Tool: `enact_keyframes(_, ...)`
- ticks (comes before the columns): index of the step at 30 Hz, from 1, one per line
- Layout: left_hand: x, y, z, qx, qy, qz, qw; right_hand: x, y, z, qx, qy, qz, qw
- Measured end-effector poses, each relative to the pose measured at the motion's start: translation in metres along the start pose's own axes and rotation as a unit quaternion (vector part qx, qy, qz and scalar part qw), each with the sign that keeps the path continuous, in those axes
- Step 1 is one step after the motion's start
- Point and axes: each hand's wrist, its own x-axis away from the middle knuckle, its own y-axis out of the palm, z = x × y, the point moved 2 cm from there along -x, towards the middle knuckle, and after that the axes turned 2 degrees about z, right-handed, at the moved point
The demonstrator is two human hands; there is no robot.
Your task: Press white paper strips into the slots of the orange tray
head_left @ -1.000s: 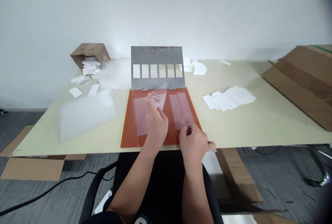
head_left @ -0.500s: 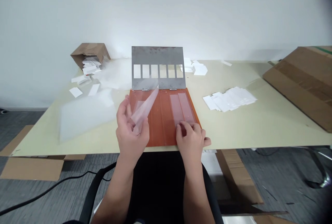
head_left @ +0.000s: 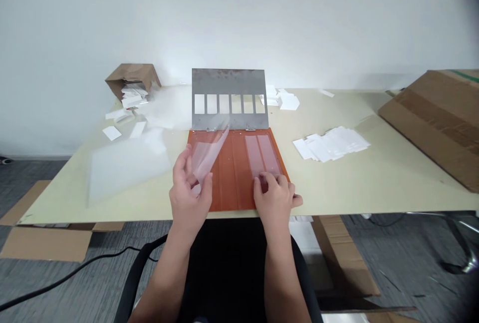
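In the head view, my left hand (head_left: 190,193) is closed around the near end of several thin translucent plastic strips (head_left: 212,153), which fan upward over the left side of an orange-brown board (head_left: 235,173). My right hand (head_left: 275,193) rests on the board's front right corner with fingers curled on the near end of a translucent strip (head_left: 255,156). Another such strip (head_left: 268,153) lies flat beside it, towards the right edge. A grey metal plate (head_left: 229,81) with a row of rectangular cut-outs is hinged to the board's back edge and stands raised.
White cards (head_left: 333,143) lie in a spread pile on the right. A large cardboard box (head_left: 430,123) stands at the far right. Translucent sheets (head_left: 127,168) cover the left side, near a small tipped box (head_left: 130,73) of white pieces. More white pieces (head_left: 288,100) lie behind the plate.
The strips in my left hand have tilted and fanned out a little more over the board. My right hand stays in nearly the same place. The view has shifted slightly.
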Motion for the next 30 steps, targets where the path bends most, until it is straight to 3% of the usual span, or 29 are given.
enact_keyframes(3,0.001,0.002,0.000,0.010,0.004,-0.012,1.000,-0.001,0.001,-0.001,-0.006,0.000,-0.002,1.000)
enact_keyframes(8,0.006,0.006,-0.004,0.108,-0.044,-0.038,0.992,-0.004,0.000,0.000,-0.011,0.006,-0.017,1.000)
enact_keyframes(14,0.007,0.011,-0.006,0.191,-0.121,0.012,0.974,0.000,-0.007,-0.007,-0.091,-0.017,-0.006,0.996)
enact_keyframes(20,0.010,0.024,-0.009,0.316,-0.235,0.025,0.919,0.022,-0.020,-0.050,-0.285,-0.113,-0.113,0.945)
enact_keyframes(24,0.012,0.027,-0.013,0.368,-0.320,0.048,0.872,0.031,-0.019,-0.063,-0.351,-0.076,-0.156,0.920)
enact_keyframes(30,0.008,0.026,-0.019,0.372,-0.359,0.024,0.855,0.030,-0.012,-0.057,-0.435,-0.041,-0.153,0.886)
